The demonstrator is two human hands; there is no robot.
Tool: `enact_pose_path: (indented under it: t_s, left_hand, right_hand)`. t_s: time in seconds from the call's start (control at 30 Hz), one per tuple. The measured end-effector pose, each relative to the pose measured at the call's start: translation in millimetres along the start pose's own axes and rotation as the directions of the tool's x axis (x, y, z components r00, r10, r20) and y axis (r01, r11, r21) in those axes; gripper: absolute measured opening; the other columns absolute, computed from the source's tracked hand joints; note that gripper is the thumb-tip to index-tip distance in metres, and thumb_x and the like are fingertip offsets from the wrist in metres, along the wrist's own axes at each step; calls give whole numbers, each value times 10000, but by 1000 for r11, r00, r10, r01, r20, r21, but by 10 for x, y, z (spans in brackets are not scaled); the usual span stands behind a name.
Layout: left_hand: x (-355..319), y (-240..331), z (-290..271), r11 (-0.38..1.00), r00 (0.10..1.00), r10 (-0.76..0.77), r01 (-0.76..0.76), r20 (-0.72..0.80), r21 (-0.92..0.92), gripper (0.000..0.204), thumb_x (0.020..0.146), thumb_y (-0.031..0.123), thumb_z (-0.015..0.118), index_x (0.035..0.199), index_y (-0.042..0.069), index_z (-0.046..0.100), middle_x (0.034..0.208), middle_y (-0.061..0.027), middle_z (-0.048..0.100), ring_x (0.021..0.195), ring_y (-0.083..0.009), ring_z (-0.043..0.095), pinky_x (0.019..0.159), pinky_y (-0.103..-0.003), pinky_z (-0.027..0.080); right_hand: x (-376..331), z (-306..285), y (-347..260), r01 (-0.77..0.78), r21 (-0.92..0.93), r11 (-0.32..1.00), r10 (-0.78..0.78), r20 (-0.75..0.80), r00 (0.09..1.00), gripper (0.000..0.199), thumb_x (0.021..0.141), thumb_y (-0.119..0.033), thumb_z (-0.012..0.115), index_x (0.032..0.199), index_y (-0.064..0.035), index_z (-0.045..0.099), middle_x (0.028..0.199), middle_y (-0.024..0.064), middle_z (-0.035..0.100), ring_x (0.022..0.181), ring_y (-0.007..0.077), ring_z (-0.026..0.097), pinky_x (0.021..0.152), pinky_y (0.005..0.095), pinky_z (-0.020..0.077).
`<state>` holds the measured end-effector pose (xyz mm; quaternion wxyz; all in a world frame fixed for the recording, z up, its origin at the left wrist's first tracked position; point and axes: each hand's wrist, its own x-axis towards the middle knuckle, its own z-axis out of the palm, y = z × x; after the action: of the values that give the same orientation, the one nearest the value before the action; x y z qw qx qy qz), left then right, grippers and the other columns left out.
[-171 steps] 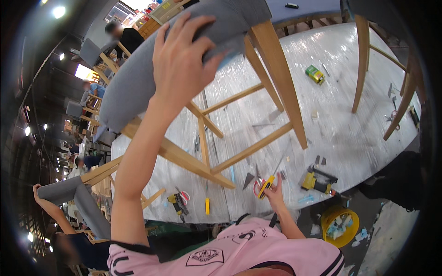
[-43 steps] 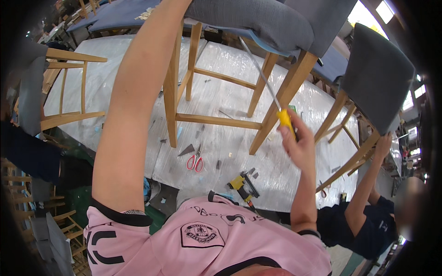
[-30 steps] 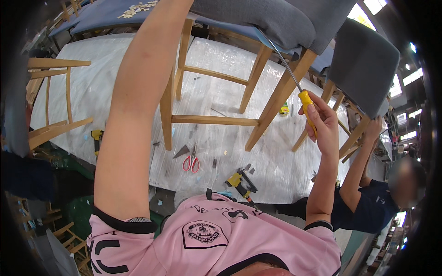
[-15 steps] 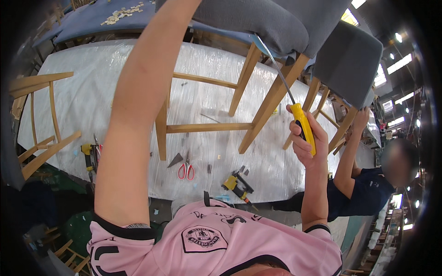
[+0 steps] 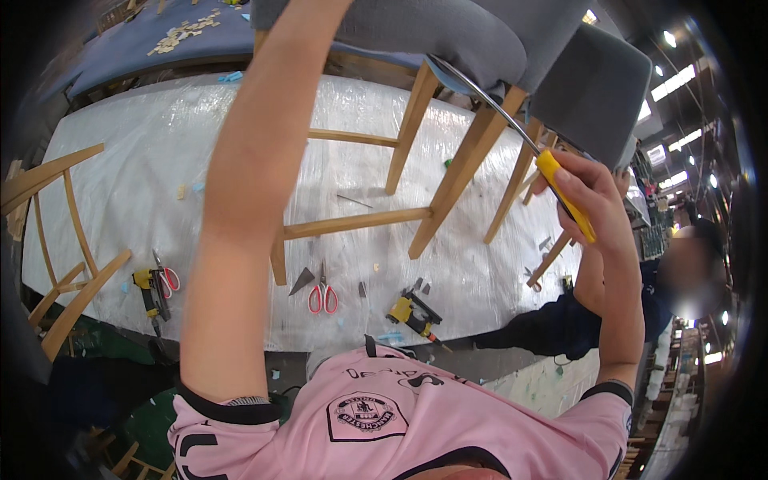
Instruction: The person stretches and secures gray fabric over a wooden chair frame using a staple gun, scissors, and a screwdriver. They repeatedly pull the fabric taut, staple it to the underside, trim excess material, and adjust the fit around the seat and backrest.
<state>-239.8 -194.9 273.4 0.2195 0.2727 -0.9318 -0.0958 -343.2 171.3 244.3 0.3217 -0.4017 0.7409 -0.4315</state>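
Observation:
In my right hand (image 5: 600, 192) is a screwdriver (image 5: 552, 170) with a yellow handle and a long metal shaft, my fingers wrapped round the handle. The shaft slants up and left, its tip at the lower edge of the grey padded seat (image 5: 432, 28) of a chair with wooden legs (image 5: 460, 176). A bit of light blue material shows beside the tip. My left forearm (image 5: 256, 152) reaches up across the chair, and the hand itself lies beyond the top edge of the picture.
Plastic film covers the worktable (image 5: 160, 128). On it lie red-handled scissors (image 5: 322, 298), a yellow-black staple gun (image 5: 412, 312) and another yellow air tool (image 5: 148, 292). A wooden frame (image 5: 80, 240) stands left. At right, a co-worker (image 5: 656, 280) is beside another grey chair (image 5: 596, 96).
My right hand has moved right and slightly up, and the screwdriver leans lower, its tip still at the seat's edge. The co-worker's arm is now mostly behind mine.

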Motion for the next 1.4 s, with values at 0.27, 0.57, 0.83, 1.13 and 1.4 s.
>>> enact_pose_path:
  t_s: [0.27, 0.57, 0.83, 1.13, 1.4]
  left_hand:
    - [195, -105, 47, 999, 999, 21, -20, 38, -31, 777, 957, 681, 430, 1386, 64, 631, 1502, -202, 536, 1413, -379, 493, 1190, -453, 372]
    - [424, -153, 130, 999, 997, 48, -48, 62, -16, 744, 979, 638, 418, 1390, 51, 620, 1503, -204, 533, 1414, -383, 488, 1197, -463, 357]
    - [215, -33, 68, 1000, 999, -9, 8, 32, 17, 738, 974, 677, 405, 1382, 109, 641, 1453, -195, 581, 1367, -370, 540, 1154, -437, 417]
    - [185, -8, 96, 997, 999, 33, -30, -42, 67, 684, 989, 644, 398, 1317, 121, 693, 1374, -218, 632, 1292, -387, 598, 1118, -449, 444]
    - [-84, 86, 29, 986, 994, 65, -50, -91, 156, 744, 985, 643, 407, 1138, 5, 758, 1217, -251, 703, 1197, -401, 652, 1037, -466, 498]
  right_hand:
    - [4, 356, 506, 15, 183, 983, 28, -230, 973, 501, 1085, -355, 553, 1431, 7, 559, 1031, 122, 690, 502, 56, 527, 406, 169, 416]
    - [144, 328, 519, -49, 566, 823, 118, -85, 989, 464, 1098, -300, 515, 1425, 29, 533, 986, 120, 647, 474, 51, 480, 364, 149, 355]
    - [170, -55, 134, -16, -123, 992, -10, -206, 978, 434, 1078, -305, 574, 1347, 31, 634, 912, 88, 697, 423, 21, 457, 354, 175, 339]
    - [319, -501, -251, 291, -927, 238, -466, 154, 871, 382, 985, -163, 679, 1328, 4, 663, 882, 120, 650, 741, 213, 571, 661, 340, 456]
    - [1067, -1224, -425, 352, -923, -152, -571, 373, 731, 443, 950, -53, 669, 1350, -242, 685, 1127, 15, 650, 983, 235, 684, 875, 371, 589]
